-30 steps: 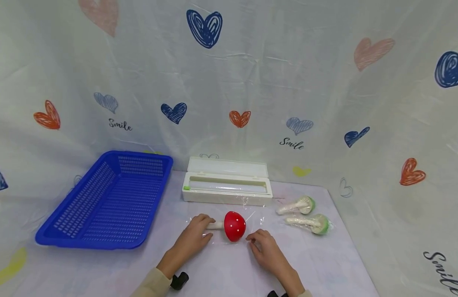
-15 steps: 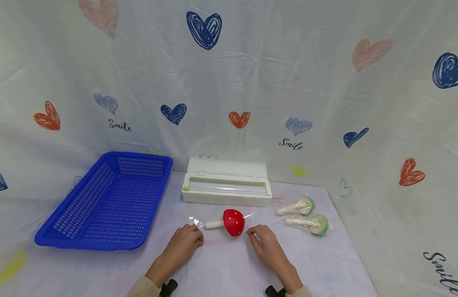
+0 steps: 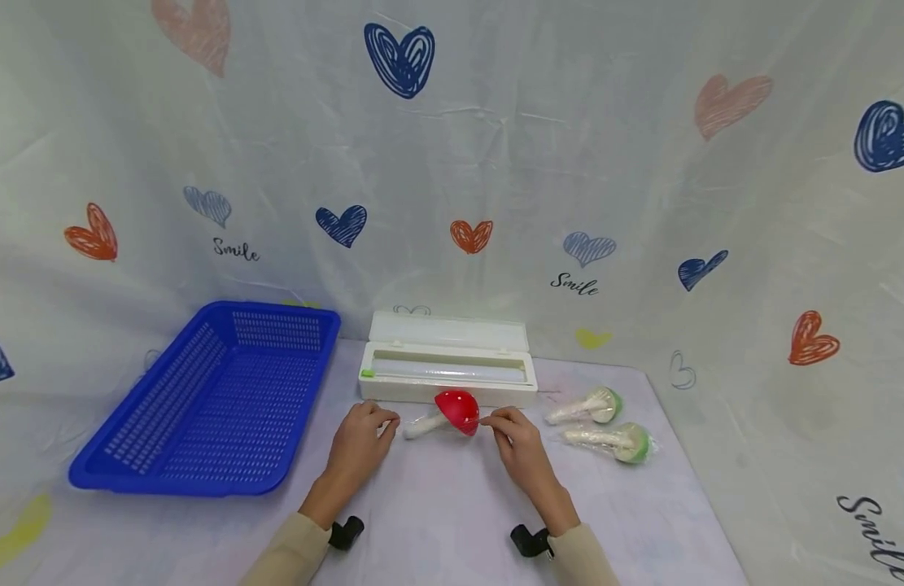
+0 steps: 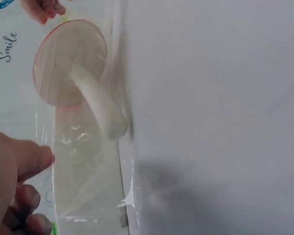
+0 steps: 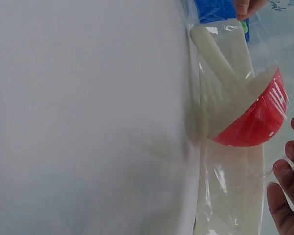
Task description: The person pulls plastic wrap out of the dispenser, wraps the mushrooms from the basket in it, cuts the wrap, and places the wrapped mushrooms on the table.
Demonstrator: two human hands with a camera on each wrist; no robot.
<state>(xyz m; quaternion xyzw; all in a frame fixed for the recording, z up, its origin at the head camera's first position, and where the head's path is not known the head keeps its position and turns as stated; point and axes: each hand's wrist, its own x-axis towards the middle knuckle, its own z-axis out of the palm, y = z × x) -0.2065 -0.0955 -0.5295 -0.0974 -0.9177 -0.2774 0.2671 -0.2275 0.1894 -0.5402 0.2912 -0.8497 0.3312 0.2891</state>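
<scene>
A toy mushroom (image 3: 459, 411) with a red, white-dotted cap and a white stem lies tilted between my hands, in front of the white film box. Clear cling film (image 5: 220, 171) runs over and around it, hard to make out in the head view. My left hand (image 3: 358, 443) pinches the film's edge left of the stem (image 4: 100, 107). On the cap side, my right hand (image 3: 525, 452) pinches the film between thumb and fingers, close to the cap. In the right wrist view the film stretches from these fingers (image 5: 283, 171) across the cap.
A blue plastic basket (image 3: 323, 366) stands at the left. Behind the hands sits the white cling film box (image 3: 452, 391), lid up, roll inside. Two film-wrapped toy mushrooms with green caps (image 3: 631, 443) lie at the right, near the table edge. A heart-printed curtain hangs behind.
The mushroom has moved away from me toward the film box and tilted. My left hand has let go of the stem area and drawn back, then both hands have moved forward with the film.
</scene>
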